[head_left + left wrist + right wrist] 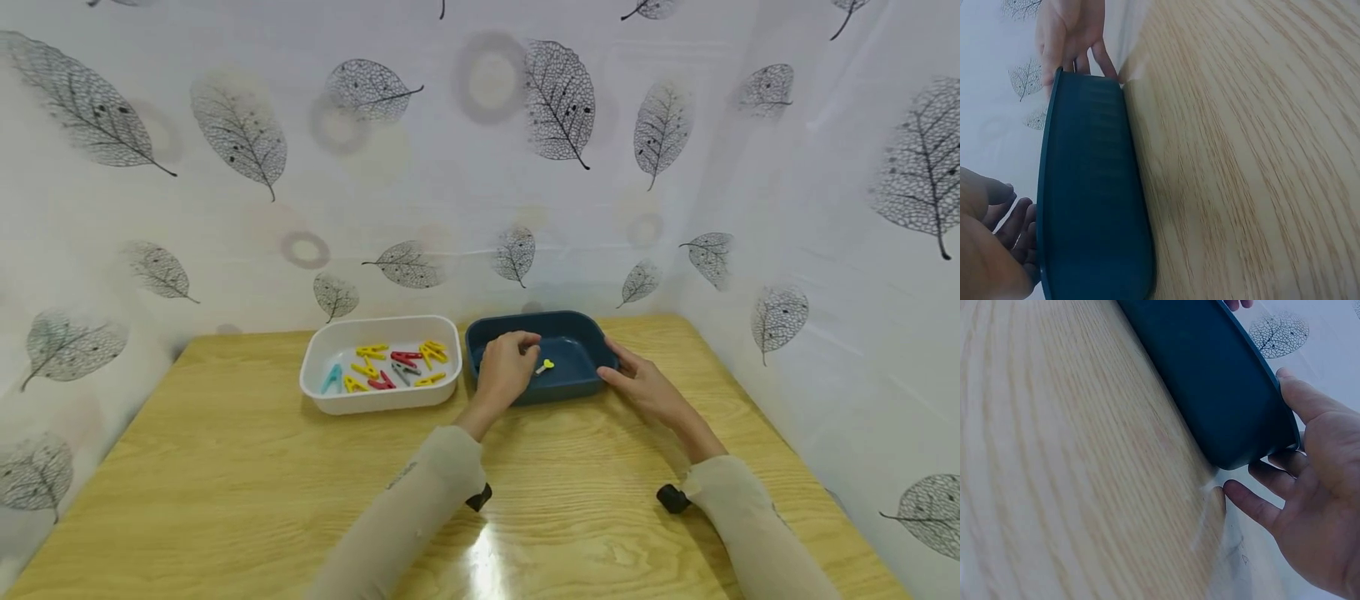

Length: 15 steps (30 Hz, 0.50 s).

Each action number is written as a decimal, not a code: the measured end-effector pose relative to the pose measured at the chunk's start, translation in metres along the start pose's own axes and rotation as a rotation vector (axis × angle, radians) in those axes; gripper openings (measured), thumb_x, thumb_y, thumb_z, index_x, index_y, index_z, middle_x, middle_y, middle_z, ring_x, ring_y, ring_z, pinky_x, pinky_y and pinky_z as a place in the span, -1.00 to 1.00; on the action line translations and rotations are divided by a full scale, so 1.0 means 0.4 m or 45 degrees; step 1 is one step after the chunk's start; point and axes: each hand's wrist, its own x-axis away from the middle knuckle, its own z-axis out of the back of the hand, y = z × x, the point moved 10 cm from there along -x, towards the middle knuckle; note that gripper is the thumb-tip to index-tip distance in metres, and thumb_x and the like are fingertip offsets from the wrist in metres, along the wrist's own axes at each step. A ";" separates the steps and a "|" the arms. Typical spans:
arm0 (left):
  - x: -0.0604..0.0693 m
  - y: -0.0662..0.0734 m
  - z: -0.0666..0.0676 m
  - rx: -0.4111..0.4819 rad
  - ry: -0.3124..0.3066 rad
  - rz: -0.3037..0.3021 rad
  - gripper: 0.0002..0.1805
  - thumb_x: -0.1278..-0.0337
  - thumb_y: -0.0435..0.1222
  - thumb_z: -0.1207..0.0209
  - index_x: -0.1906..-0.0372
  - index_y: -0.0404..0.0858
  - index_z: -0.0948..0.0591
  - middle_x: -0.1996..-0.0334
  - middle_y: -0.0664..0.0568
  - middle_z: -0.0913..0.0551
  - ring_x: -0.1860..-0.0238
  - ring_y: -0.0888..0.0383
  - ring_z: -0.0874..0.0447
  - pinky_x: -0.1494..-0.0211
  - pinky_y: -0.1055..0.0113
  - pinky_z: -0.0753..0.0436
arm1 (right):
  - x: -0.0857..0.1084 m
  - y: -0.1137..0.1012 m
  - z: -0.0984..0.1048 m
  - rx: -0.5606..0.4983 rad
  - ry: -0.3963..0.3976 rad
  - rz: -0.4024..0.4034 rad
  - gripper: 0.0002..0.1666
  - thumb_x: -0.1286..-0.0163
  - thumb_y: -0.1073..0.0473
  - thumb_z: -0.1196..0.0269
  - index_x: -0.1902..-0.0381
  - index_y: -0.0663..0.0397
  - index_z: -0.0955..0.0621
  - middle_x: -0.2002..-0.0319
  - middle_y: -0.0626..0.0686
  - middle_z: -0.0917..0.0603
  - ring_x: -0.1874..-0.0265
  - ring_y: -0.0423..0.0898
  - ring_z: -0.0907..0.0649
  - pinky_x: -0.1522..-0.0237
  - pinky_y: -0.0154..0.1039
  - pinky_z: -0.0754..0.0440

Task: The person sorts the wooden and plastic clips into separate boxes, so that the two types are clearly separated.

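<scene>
A dark blue plastic tray stands on the table, its long side towards me. Over its left part is my left hand, with loosely bent fingers. The thumb is apart from the fingertips and I see nothing held between them; part of the fingers is hidden behind the tray rim. Beside this hand, inside the tray, lies a small yellow and whitish piece, too small to identify. My right hand holds the tray's right end, the thumb on the near rim and other fingers around the end wall.
Left of the blue tray stands a white tray with several clothespins in yellow, red, grey and light blue. Both trays stand near the back edge of the wooden table. Behind hangs a white leaf-print curtain.
</scene>
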 end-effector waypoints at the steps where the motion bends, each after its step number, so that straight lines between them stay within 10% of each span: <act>1: 0.002 0.000 0.005 0.007 -0.002 -0.003 -0.77 -0.45 -0.28 -0.25 -0.07 -0.18 -0.78 0.14 0.05 -0.80 0.39 0.30 -0.68 0.43 0.45 -0.60 | 0.000 0.000 0.001 0.000 0.002 -0.001 -0.12 -0.66 -0.04 -0.12 -0.69 0.04 0.02 -0.65 0.27 0.05 -0.56 0.35 -0.10 -0.49 0.29 -0.18; 15: 0.036 -0.006 0.057 -0.127 -0.004 -0.130 -0.64 -0.46 -0.24 -0.25 -0.24 -0.25 -0.69 -0.08 -0.06 -0.75 0.08 0.12 -0.77 0.17 0.32 -0.74 | -0.001 -0.018 0.006 0.033 -0.002 0.027 -0.11 -0.64 -0.03 -0.16 -0.67 0.17 -0.02 -0.63 0.31 -0.01 -0.55 0.36 -0.13 -0.47 0.29 -0.22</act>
